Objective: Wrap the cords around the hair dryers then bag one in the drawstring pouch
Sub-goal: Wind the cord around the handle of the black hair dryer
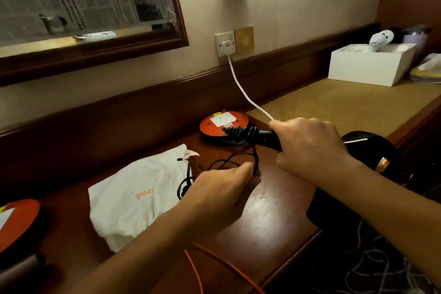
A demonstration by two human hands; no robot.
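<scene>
While the right hand (310, 145) has a closed grip round the handle of the black hair dryer (366, 148) above the table (262, 217) and the left hand (222, 188) pinches the loose cord (255, 157) beside the pouch (133, 198), the wrapping seems hardly begun, so next the cord needs winding round the handle.
</scene>
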